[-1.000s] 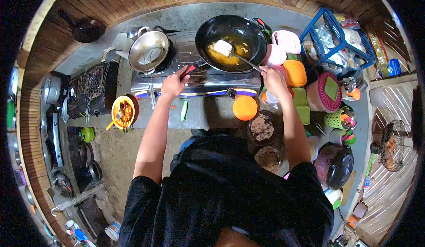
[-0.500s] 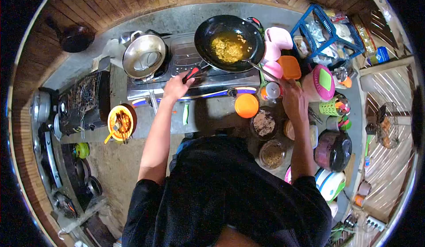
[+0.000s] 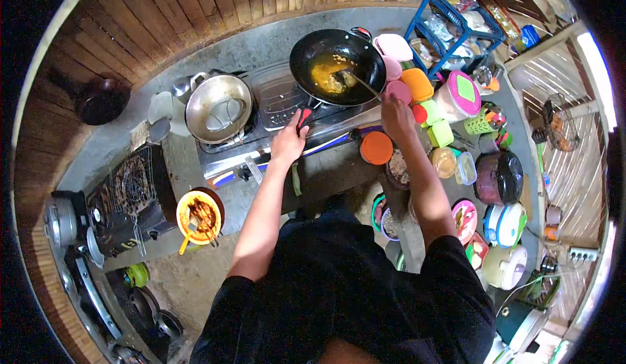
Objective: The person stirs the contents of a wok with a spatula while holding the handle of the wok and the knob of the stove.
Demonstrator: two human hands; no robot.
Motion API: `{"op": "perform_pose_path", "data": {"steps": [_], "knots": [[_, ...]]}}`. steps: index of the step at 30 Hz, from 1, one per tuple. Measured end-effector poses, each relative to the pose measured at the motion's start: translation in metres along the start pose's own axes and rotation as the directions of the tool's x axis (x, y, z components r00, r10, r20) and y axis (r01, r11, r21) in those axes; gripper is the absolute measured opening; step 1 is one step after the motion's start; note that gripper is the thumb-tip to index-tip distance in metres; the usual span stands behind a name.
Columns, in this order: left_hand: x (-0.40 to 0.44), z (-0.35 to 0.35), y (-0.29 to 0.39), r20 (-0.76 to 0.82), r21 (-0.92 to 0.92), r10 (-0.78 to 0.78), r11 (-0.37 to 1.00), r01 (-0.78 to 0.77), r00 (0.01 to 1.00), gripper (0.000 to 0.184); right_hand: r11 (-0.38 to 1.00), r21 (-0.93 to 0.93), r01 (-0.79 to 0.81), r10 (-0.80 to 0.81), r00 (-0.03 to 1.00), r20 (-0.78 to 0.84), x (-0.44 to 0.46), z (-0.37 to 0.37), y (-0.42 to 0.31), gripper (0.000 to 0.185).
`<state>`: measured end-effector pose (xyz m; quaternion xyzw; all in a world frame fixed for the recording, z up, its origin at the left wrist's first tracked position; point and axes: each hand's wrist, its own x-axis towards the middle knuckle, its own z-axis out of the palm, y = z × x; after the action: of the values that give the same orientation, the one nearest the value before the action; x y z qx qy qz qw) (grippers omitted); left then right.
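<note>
Holding wok (image 3: 310, 51) by handle (image 3: 304, 117) in closed left grip (image 3: 289, 144), spatula (image 3: 366, 84) in closed right grip (image 3: 396, 114), blade (image 3: 343, 75) hard to make out in wok's oil (image 3: 322, 74), unreadable blue packet (image 3: 527, 37) right of wok

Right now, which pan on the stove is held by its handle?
The black wok: the left hand grips its red-and-black handle, while no hand touches the silver pan.

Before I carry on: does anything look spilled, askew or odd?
No spill or damage stands out around the wok. The yellow bowl looks slightly precarious: it sits at the edge of the counter, an orange handle jutting outward.
</note>
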<state>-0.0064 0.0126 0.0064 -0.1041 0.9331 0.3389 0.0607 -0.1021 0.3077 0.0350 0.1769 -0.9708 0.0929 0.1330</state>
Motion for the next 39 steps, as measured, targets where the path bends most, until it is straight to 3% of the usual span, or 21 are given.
{"op": "perform_pose_path", "data": {"steps": [3,5,6,8,9,10,12,13,16,21,23,24,26,27,31,34,36,37,38,39], "knots": [[-0.002,0.000,0.005,-0.002,0.037,-0.018,0.999,0.018,1.000,0.059,0.996,-0.088,0.000,0.003,0.999,0.040,0.016,-0.005,-0.009,0.038],[0.002,0.001,0.005,-0.028,0.050,0.000,0.999,0.001,1.000,0.058,0.977,-0.054,0.206,-0.213,0.944,-0.252,0.026,0.002,0.006,0.022],[0.004,0.002,0.005,-0.030,0.044,0.002,0.999,-0.001,1.000,0.057,0.978,-0.055,0.200,-0.208,0.944,-0.256,0.029,-0.003,0.010,0.022],[0.005,0.004,0.004,-0.037,0.042,0.007,0.999,-0.006,0.999,0.057,0.980,-0.198,-0.030,0.021,0.999,-0.049,0.035,-0.015,0.019,0.023],[0.007,0.005,0.004,-0.051,0.042,0.018,0.999,-0.015,0.999,0.056,0.980,-0.190,0.060,-0.086,0.988,-0.129,0.030,-0.025,0.029,0.023],[0.006,0.005,0.002,-0.061,0.043,0.025,0.999,-0.023,0.998,0.055,0.981,-0.186,0.059,-0.084,0.988,-0.133,0.025,-0.036,0.033,0.023],[0.010,0.005,0.000,-0.063,0.042,0.018,0.999,-0.015,0.998,0.055,0.987,-0.137,0.083,-0.091,0.994,-0.053,0.019,-0.062,0.042,0.021],[0.012,0.006,0.001,-0.058,0.034,0.006,0.999,-0.004,0.998,0.054,0.968,-0.221,0.117,-0.114,0.993,0.027,0.016,-0.077,0.044,0.021],[0.016,0.010,0.000,-0.074,0.031,0.010,1.000,-0.008,0.997,0.054,0.978,-0.171,0.121,-0.108,0.990,0.087,0.000,-0.113,0.041,0.021],[0.019,0.012,0.001,-0.057,0.023,-0.010,1.000,0.011,0.998,0.051,0.957,-0.267,0.113,-0.085,0.990,0.116,-0.002,-0.091,0.060,0.018],[0.017,0.009,0.008,-0.053,0.027,-0.031,0.999,0.033,0.998,0.050,0.971,-0.187,0.145,-0.157,0.986,-0.049,0.000,-0.083,0.044,0.013],[0.015,0.008,0.010,-0.041,0.028,-0.059,0.998,0.060,0.997,0.049,0.973,-0.183,0.143,-0.155,0.986,-0.055,0.004,-0.074,0.044,0.013],[0.013,0.010,0.012,-0.071,0.025,-0.061,0.998,0.063,0.996,0.048,0.928,-0.280,0.244,-0.243,0.969,0.038,0.016,-0.046,0.047,0.014],[0.014,0.010,0.012,-0.072,0.023,-0.060,0.998,0.062,0.996,0.049,0.902,-0.382,0.203,-0.190,0.979,0.073,0.025,-0.028,0.047,0.014],[0.015,0.013,0.007,-0.076,0.032,-0.052,0.998,0.054,0.996,0.047,0.960,-0.253,0.123,-0.104,0.991,0.087,0.049,-0.015,0.037,0.014],[0.015,0.013,0.008,-0.077,0.039,-0.060,0.997,0.063,0.995,0.047,0.927,-0.295,0.231,-0.243,0.970,-0.007,0.062,-0.020,0.039,0.016],[0.014,0.012,0.009,-0.087,0.031,-0.069,0.997,0.072,0.994,0.047,0.964,-0.146,0.220,-0.244,0.954,-0.174,0.070,-0.033,0.043,0.017],[0.014,0.012,0.009,-0.088,0.032,-0.063,0.997,0.066,0.994,0.047,0.922,-0.218,0.318,-0.377,0.867,-0.327,0.075,-0.018,0.058,0.017],[0.014,0.012,0.009,-0.087,0.034,-0.056,0.998,0.059,0.995,0.048,0.921,-0.219,0.323,-0.381,0.865,-0.326,0.078,-0.004,0.075,0.017],[0.014,0.012,0.009,-0.089,0.032,-0.059,0.998,0.062,0.994,0.048,0.934,-0.226,0.277,-0.325,0.921,-0.215,0.079,-0.002,0.082,0.020]]}}
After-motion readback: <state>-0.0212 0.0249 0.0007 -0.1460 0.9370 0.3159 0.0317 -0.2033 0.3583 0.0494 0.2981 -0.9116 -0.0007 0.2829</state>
